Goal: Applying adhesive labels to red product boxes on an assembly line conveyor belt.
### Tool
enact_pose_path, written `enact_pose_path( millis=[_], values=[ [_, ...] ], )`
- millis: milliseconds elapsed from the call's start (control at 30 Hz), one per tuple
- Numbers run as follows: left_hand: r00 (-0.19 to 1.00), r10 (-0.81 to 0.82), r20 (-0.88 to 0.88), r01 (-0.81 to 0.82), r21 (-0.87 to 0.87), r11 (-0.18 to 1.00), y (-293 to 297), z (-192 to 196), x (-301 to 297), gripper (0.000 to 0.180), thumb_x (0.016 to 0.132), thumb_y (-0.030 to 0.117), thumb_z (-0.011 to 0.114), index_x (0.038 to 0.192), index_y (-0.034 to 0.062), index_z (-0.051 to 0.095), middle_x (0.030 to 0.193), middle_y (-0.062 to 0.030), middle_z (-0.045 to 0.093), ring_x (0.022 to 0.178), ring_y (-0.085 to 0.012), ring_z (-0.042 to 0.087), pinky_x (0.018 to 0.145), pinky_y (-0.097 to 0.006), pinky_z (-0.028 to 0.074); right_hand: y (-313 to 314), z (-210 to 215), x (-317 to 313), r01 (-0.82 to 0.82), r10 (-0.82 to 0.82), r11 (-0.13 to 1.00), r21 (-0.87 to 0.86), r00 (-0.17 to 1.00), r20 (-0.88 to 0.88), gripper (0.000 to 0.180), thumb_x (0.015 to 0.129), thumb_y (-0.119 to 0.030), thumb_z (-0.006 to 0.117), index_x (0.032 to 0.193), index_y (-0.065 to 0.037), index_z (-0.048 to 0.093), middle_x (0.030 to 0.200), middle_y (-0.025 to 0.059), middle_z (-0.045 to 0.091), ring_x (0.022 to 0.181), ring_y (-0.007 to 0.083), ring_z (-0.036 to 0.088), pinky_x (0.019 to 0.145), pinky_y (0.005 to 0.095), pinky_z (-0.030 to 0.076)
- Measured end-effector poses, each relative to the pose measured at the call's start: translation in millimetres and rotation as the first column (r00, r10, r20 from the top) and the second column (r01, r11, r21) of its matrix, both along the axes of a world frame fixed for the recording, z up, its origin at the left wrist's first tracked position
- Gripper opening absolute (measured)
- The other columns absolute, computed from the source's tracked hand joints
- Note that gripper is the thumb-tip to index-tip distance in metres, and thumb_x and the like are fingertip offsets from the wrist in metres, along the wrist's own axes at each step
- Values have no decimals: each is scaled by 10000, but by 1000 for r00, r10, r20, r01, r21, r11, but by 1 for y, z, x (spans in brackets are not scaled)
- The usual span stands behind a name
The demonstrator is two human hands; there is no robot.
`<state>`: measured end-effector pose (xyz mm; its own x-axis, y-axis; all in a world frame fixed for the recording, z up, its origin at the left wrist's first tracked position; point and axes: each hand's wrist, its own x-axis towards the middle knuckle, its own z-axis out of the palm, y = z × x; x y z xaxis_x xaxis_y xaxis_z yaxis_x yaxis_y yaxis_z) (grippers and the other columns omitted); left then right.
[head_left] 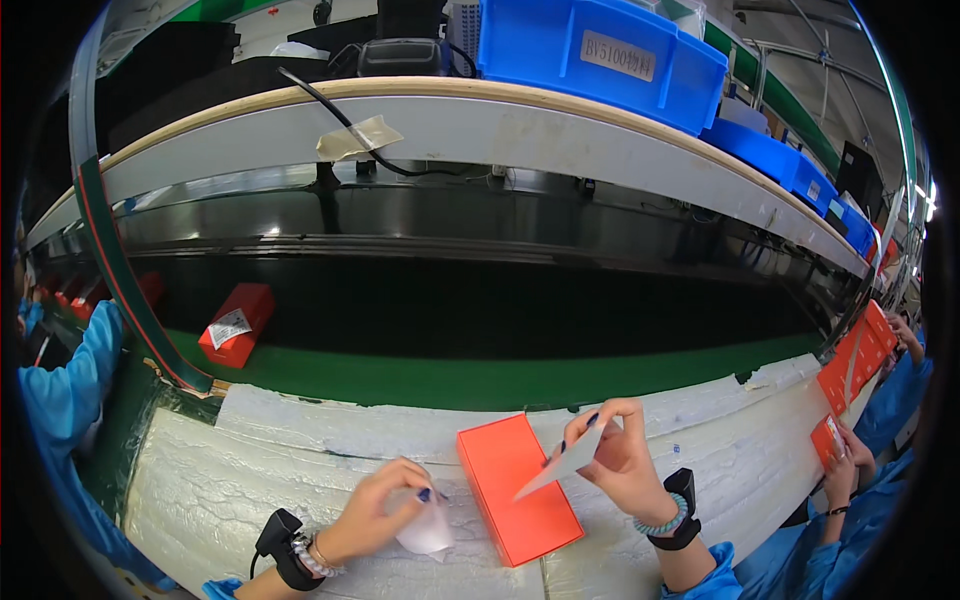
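A closed red box (508,490) lies on the covered worktop (290,440), at a slight slant between my two hands. My left hand (372,512) pinches a thin, crumpled piece of white paper (428,530) just left of the box. Over the box's right side, my right hand (632,468) grips a flat, pale sheet (568,462) between thumb and fingers. The sheet is tilted, its lower corner pointing down at the lid. Whether that corner touches the box, I cannot tell.
Beyond the worktop runs a green conveyor belt (420,375), carrying a red box with a white label (238,325) at left. A shelf (560,135) with blue bins (600,60) spans above. Co-workers' blue sleeves (75,375) appear at both sides; one person at right handles red box pieces (858,358).
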<state>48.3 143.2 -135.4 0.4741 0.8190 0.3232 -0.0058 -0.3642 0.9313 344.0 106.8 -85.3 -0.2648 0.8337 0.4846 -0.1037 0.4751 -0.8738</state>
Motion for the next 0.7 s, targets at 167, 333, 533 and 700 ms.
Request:
enact_pose_path(
  millis=[167,333,533,700],
  values=[
    [795,-32,-606,219,236,947,-2,-2,1,187,854,198,615,982,65,643,1010,-62,611,909,-243,638,816,-329,492,1,6,4,44,-9,984,-175,981,196,509,923,59,512,1369,-95,320,1073,78,508,931,124,559,813,267,488],
    [678,-38,-734,287,217,933,1,-5,-9,177,836,215,631,984,122,659,1012,-52,619,908,-243,635,799,-348,509,4,4,-4,3,151,924,-382,916,373,504,910,13,492,1394,-104,414,929,38,548,911,100,537,838,272,440],
    [703,-169,-691,386,171,907,5,-13,-12,219,788,109,656,997,174,652,1076,-15,597,987,-248,582,885,-368,450,10,-10,-10,-20,209,949,-313,786,582,446,932,-39,476,1373,-85,428,874,54,552,848,167,541,803,309,434],
    [814,67,-578,245,446,861,1,-11,-2,256,753,96,673,988,194,653,1098,35,598,1039,-240,521,961,-387,363,11,-15,-11,-22,216,952,-306,756,619,420,942,-54,461,1360,-73,427,861,71,554,823,191,542,767,316,434]
  ],
)
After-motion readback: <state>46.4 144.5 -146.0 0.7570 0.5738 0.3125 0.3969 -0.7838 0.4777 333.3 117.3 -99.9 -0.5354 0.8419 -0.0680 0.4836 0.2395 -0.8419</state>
